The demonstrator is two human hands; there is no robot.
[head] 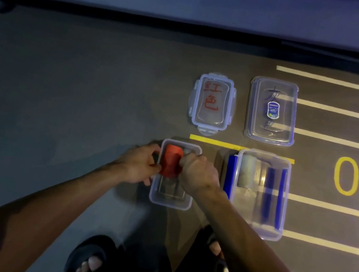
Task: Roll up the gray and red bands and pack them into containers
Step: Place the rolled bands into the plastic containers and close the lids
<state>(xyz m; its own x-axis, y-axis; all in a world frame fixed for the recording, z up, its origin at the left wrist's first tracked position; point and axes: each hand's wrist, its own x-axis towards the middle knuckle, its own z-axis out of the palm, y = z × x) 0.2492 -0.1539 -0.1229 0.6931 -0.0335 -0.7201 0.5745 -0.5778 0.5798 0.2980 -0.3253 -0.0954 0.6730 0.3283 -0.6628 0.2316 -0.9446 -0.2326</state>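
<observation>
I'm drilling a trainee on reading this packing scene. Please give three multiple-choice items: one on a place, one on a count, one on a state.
1. Where is the gray roll?
A. In the big box with blue clips
B. On the floor beside the lids
C. In the small box

2. How many loose lids lie on the floor?
A. One
B. Two
C. Four

3. What are the hands doing?
A. Resting idle
B. Closing a lid
C. Both gripping the red roll

Answers:
1 A: it lies in the big box.
2 B: red-lettered lid and stickered lid.
3 C: left hand and right hand hold the red roll over the small box.
</observation>
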